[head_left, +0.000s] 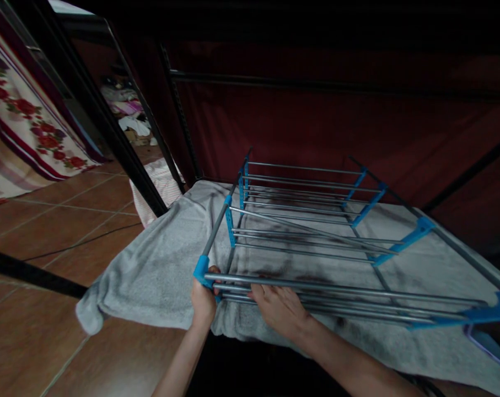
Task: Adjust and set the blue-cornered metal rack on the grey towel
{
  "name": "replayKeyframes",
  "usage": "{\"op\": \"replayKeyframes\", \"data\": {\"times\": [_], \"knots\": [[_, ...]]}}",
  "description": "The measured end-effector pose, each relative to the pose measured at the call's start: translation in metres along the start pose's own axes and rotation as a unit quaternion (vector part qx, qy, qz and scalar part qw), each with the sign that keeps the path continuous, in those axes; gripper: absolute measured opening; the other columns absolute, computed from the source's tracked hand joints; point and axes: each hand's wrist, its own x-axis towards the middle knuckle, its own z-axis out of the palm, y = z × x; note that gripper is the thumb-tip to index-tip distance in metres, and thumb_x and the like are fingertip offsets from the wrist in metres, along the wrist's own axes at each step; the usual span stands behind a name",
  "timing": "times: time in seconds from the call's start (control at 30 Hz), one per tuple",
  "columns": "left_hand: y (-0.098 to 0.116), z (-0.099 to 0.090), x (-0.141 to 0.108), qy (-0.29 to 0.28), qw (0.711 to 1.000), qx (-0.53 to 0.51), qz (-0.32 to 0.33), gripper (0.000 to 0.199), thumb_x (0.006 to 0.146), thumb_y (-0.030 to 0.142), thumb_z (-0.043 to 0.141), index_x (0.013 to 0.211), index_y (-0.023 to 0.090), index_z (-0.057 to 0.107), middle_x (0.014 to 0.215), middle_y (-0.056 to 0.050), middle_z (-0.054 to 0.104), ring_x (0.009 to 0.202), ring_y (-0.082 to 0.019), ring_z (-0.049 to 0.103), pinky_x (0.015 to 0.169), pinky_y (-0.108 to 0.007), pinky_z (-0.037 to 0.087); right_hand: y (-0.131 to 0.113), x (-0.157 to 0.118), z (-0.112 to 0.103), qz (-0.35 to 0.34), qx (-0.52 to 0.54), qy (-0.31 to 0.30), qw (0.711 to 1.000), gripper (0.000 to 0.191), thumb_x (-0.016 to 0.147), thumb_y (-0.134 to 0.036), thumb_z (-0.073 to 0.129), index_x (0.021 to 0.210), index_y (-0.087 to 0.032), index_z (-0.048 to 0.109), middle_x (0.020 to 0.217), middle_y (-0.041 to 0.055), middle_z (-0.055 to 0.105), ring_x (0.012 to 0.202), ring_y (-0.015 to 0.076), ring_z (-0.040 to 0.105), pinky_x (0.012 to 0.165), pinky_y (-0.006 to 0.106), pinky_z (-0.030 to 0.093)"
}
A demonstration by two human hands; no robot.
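Observation:
A rack of grey metal rods [307, 209] and blue plastic brackets lies on its side on a grey blanket [150, 275]. My left hand [204, 302] is wrapped around the nearest left blue corner bracket [200, 270], its thumb hidden in part by the rods. To its right, my right hand [280, 309] closes over the lower front rods [357, 305], its fingertips partly out of sight. One rod [316, 227] slants across the rack from a left bracket towards the right side. The blue bracket at the near right [481, 314] sits by the front rods' far ends.
Black metal frame posts [92, 116] and a dark red cloth [336, 121] surround the blanket. Tiled floor [47, 325] and a floral curtain [30, 121] are on the left. A purple-edged flat object [487, 346], perhaps a phone, lies at the right edge.

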Motion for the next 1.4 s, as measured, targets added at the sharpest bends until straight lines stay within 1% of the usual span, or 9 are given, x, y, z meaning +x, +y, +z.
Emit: {"op": "replayKeyframes", "data": {"times": [0.33,0.43,0.57,0.67,0.77,0.87,1.03,1.23,1.4], "knots": [[0.008,0.004,-0.002,-0.042,0.999,-0.007,-0.027,0.057,0.085,0.062,0.033,0.047,0.021,0.048,0.036,0.001,0.033,0.038,-0.011,0.032,0.042,-0.023,0.031,0.001,0.003,-0.007,0.015,0.012,-0.044,0.999,0.030,0.101,-0.034,0.030,0.106,-0.021,0.056,0.089,0.0055,0.071,0.076,0.0182,0.070,0.063,0.027,0.049],[0.007,0.003,-0.002,-0.055,0.998,-0.011,-0.018,0.058,0.085,0.061,0.031,0.045,0.021,0.045,0.036,0.001,0.034,0.038,-0.011,0.032,0.043,-0.024,0.030,0.001,0.003,-0.008,0.016,0.020,-0.057,0.998,0.031,0.101,-0.033,0.029,0.106,-0.021,0.057,0.091,0.0063,0.071,0.077,0.0177,0.070,0.065,0.027,0.050],[0.003,0.000,-0.001,-0.048,0.998,0.020,0.033,0.052,0.085,0.056,0.037,0.049,0.021,0.051,0.038,0.001,0.037,0.041,-0.012,0.035,0.046,-0.023,0.034,0.003,0.004,-0.010,0.018,0.028,-0.062,0.997,0.031,0.101,-0.032,0.030,0.109,-0.022,0.058,0.092,0.0061,0.073,0.081,0.0184,0.070,0.068,0.026,0.050],[0.000,-0.003,0.000,-0.044,0.997,0.024,0.052,0.049,0.084,0.054,0.043,0.047,0.021,0.048,0.039,0.001,0.039,0.043,-0.013,0.038,0.052,-0.024,0.040,0.005,0.005,-0.012,0.014,0.021,-0.055,0.998,0.033,0.102,-0.032,0.028,0.108,-0.023,0.059,0.091,0.0062,0.073,0.082,0.0194,0.071,0.068,0.027,0.051],[-0.002,-0.003,0.001,-0.030,0.999,0.010,0.032,0.049,0.083,0.055,0.044,0.047,0.022,0.046,0.039,0.001,0.039,0.044,-0.014,0.039,0.051,-0.025,0.041,0.005,0.005,-0.012,0.008,0.012,-0.055,0.998,0.034,0.102,-0.031,0.027,0.105,-0.024,0.060,0.090,0.0057,0.073,0.081,0.0194,0.071,0.066,0.027,0.050],[-0.003,-0.003,0.000,-0.033,0.999,0.007,0.017,0.051,0.083,0.058,0.041,0.048,0.022,0.047,0.039,0.001,0.036,0.043,-0.014,0.038,0.048,-0.025,0.039,0.004,0.004,-0.011,0.015,0.006,-0.057,0.998,0.031,0.101,-0.032,0.029,0.110,-0.024,0.058,0.090,0.0060,0.073,0.077,0.0194,0.071,0.062,0.027,0.050],[-0.004,-0.003,0.000,-0.029,0.998,0.028,0.039,0.051,0.084,0.059,0.038,0.056,0.021,0.056,0.038,0.002,0.036,0.043,-0.013,0.037,0.046,-0.024,0.035,0.002,0.004,-0.013,0.022,0.016,-0.076,0.997,0.033,0.102,-0.034,0.028,0.110,-0.023,0.057,0.087,0.0066,0.074,0.075,0.0186,0.071,0.061,0.026,0.049],[-0.011,-0.005,0.005,-0.042,0.998,0.028,0.040,0.052,0.083,0.060,0.035,0.053,0.021,0.052,0.039,0.002,0.036,0.042,-0.013,0.036,0.047,-0.024,0.034,0.003,0.008,-0.016,0.014,0.015,-0.088,0.996,0.034,0.102,-0.034,0.027,0.109,-0.023,0.058,0.089,0.0067,0.073,0.078,0.0210,0.071,0.062,0.027,0.050],[-0.005,-0.002,0.003,-0.033,0.999,0.010,0.006,0.051,0.083,0.058,0.039,0.049,0.022,0.048,0.038,0.001,0.038,0.042,-0.013,0.037,0.047,-0.025,0.036,0.000,0.005,-0.012,0.014,0.018,-0.068,0.997,0.034,0.102,-0.037,0.027,0.113,-0.024,0.057,0.090,0.0061,0.073,0.075,0.0187,0.070,0.064,0.027,0.050]]}}
